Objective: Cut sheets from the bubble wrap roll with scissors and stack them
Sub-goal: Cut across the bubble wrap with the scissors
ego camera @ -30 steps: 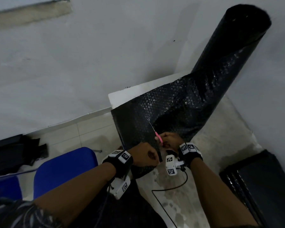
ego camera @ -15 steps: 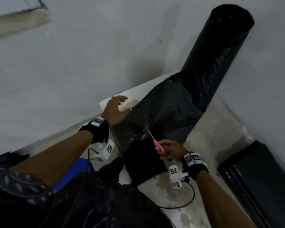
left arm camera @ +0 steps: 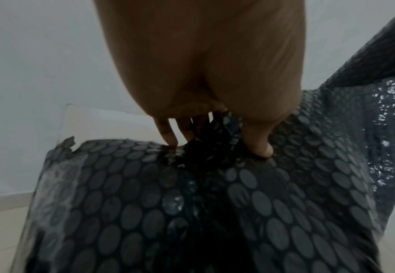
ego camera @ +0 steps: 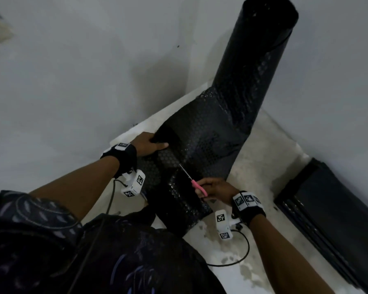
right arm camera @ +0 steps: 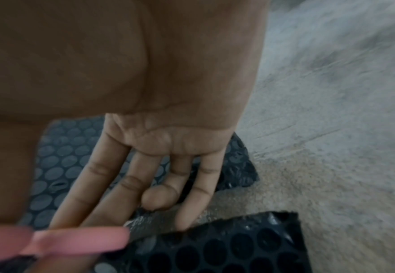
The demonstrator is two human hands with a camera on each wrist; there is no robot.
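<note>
My left hand [ego camera: 149, 143] pinches the bubble wrap [ego camera: 191, 149] at the table's [ego camera: 263, 166] far edge; my right hand [ego camera: 217, 188] grips scissors [ego camera: 192, 181] mid-sheet.

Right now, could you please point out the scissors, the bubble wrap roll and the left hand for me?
scissors [ego camera: 198, 187]: head view, on the pink handle.
bubble wrap roll [ego camera: 261, 66]: head view, on the upright rolled part.
left hand [ego camera: 149, 143]: head view, on the back of the hand.
</note>
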